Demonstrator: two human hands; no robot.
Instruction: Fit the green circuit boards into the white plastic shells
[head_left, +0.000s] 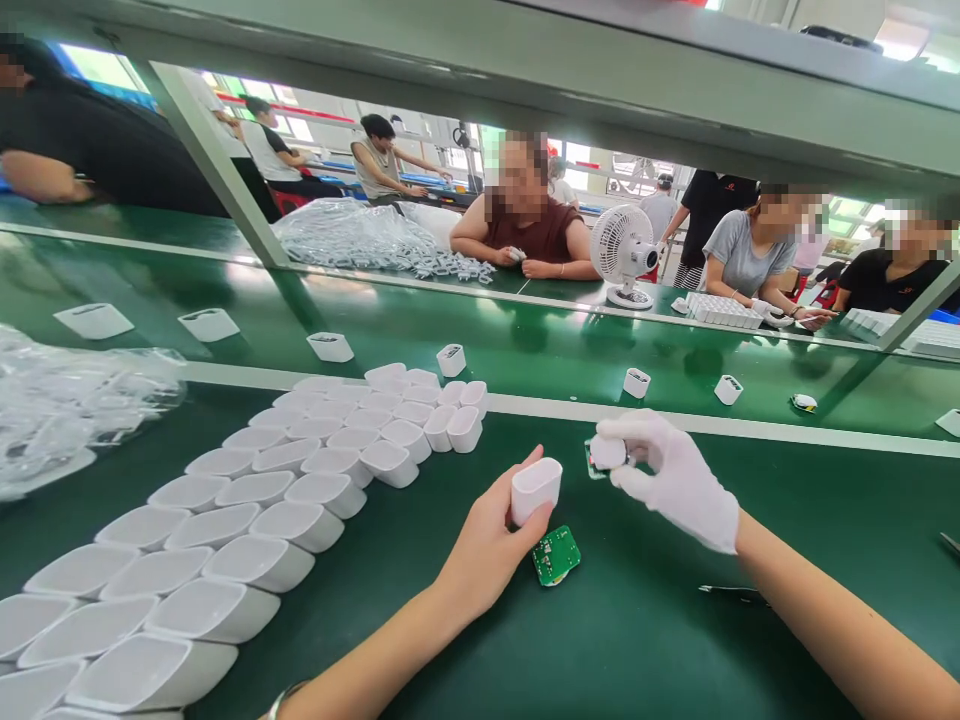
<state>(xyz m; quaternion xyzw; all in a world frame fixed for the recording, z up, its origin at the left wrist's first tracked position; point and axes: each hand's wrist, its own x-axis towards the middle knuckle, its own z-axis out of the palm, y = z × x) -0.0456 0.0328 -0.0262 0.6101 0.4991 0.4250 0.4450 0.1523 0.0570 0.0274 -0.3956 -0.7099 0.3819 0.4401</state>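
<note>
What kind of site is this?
Likely an electronics assembly line: rows of white housings on a green bench, a loose circuit board near the left hand, and people seated at benches beyond.

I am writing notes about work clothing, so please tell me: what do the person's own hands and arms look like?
The right hand wears a plain white glove that ends at the wrist. The left hand has no glove; a silvery band shows lower on that arm. No sleeves are visible.
</note>
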